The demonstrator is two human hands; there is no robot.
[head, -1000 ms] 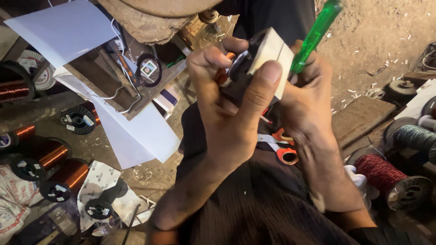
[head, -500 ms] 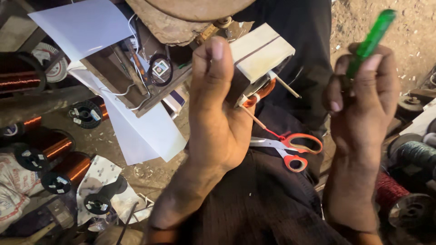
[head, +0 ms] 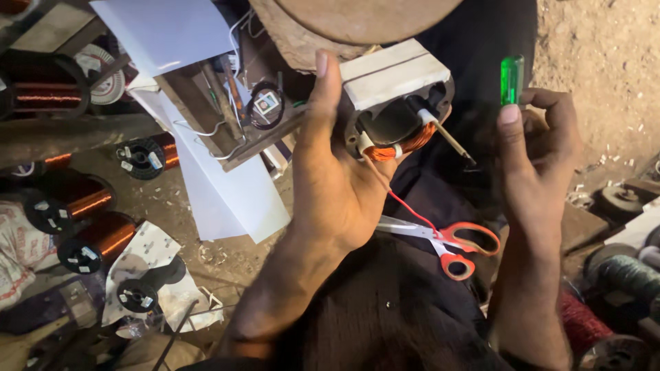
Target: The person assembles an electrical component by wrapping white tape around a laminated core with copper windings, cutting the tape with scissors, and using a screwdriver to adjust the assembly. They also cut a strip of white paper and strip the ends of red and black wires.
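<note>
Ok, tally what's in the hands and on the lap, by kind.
Copper-wound motor core, in the left hand: 1
Green-handled screwdriver, in the right hand: 1
Orange-handled scissors, on the lap: 1
Total: 3

We see a small square label (head: 266, 104) inside a black ring at twelve o'clock. At nine o'clock, pale stickers (head: 126, 159) sit on a wire spool's black end. At eight o'clock lies a red-printed white package (head: 20, 254).

Both hands raised, fingers (head: 512, 130) curled closed
</note>
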